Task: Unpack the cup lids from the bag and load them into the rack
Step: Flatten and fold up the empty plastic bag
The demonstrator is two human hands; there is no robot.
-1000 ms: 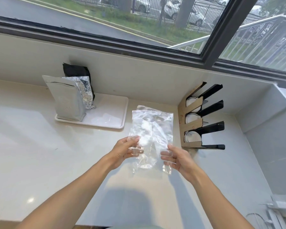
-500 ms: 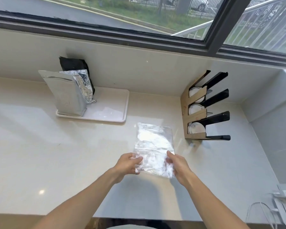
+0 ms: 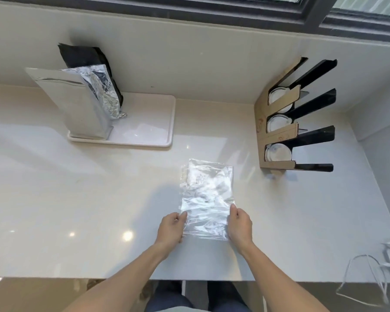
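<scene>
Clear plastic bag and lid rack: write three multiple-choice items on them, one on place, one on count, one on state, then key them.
1. Where is the clear plastic bag?
A. On the white tray
B. On the counter between both hands
C. Inside the rack

2. How many slots of the rack show a white lid?
A. One
B. Three
C. Five

3. How does the bag lie?
A. Flat on the counter
B. Hanging from the rack
C. Rolled into a ball

Key: 1 B, the left hand and right hand touch its near corners on the counter; 2 B, each of three slots shows a round lid; 3 A, it is spread out flat on the surface.
</scene>
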